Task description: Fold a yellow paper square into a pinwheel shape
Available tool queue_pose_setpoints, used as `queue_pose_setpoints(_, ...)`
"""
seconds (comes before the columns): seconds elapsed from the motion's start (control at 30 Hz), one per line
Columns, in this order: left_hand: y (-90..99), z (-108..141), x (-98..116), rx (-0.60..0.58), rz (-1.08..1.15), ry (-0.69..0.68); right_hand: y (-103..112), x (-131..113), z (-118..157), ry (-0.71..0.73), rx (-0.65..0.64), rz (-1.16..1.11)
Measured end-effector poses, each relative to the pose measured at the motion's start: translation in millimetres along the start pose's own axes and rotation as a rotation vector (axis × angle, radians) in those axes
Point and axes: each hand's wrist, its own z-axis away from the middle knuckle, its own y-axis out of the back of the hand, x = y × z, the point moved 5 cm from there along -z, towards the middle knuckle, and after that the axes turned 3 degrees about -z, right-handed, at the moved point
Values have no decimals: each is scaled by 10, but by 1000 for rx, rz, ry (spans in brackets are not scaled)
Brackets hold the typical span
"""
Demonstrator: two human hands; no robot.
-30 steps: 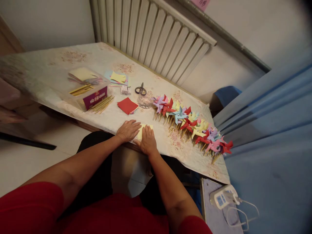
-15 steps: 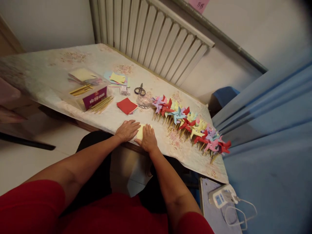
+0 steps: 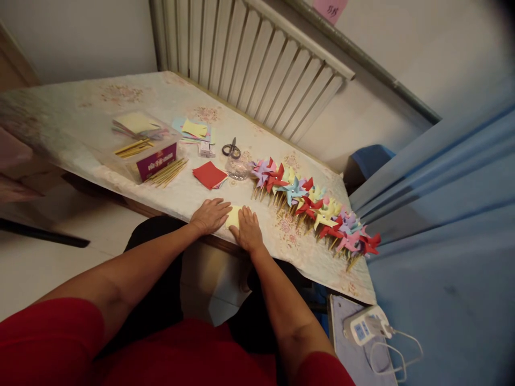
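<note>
Left hand (image 3: 211,216) and right hand (image 3: 248,229) lie open at yellow paper (image 3: 232,217): a flattening step, I'd say; next needs it steady.

No text I can read for certain. Box (image 3: 174,140): purple label (image 3: 157,162) on its end face, one row of bold white characters, small reddish mark above it; too soft to make out. Wall (image 3: 386,51): pink note (image 3: 329,9) at top of view, a few dark strokes, characters not resolvable. Socket block (image 3: 364,327), lower right: white face, blue panels with pale marks, too fine to read. Carton (image 3: 205,150), small and white: faint dark marks on it, likewise too small to read.
</note>
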Motion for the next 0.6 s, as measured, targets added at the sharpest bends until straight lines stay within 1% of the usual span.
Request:
queue_pose_setpoints(0.1, 6, 2, -2, 1, -15, 4, -5, 32, -54, -18, -6, -1)
queue_pose_setpoints(0.17, 9, 4, 0, 8, -11, 4, -1, 29, -38, -23, -13, 6)
queue_pose_setpoints(0.4, 19, 5, -18, 14, 39, 19, 34, 4, 209, -36, 4, 39)
queue_pose_setpoints(0.5, 52, -9, -12, 10, 55, 37, 40, 6, 261, -49, 24, 35)
queue_pose_setpoints(0.6, 125, -66, 63, 86, 48, 107, 45, -1, 264, -46, 43, 22)
